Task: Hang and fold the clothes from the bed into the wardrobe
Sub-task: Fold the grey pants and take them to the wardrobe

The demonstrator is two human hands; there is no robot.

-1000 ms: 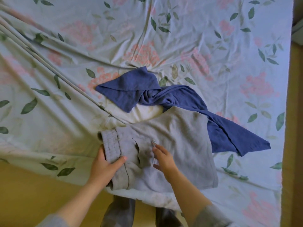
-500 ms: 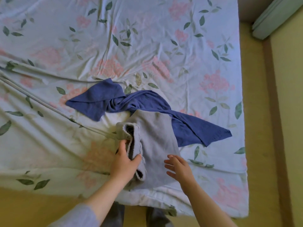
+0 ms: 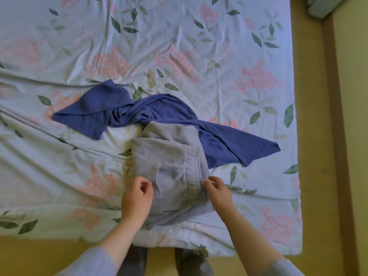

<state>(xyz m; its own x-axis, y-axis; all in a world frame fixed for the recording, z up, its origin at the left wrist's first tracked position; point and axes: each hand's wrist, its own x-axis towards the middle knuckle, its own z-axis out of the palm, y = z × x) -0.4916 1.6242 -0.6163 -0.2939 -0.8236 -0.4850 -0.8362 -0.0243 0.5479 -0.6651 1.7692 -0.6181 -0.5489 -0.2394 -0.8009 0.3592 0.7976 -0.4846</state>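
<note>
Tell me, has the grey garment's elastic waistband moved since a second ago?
Yes. The waistband has flipped over from the garment's left edge to its right side, toward the blue garment, which has stayed put on the floral sheet.

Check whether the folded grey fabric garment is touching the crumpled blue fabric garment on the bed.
Touching. The head view shows the folded grey garment lying with its far right edge on top of the crumpled blue garment, covering part of it.
</note>
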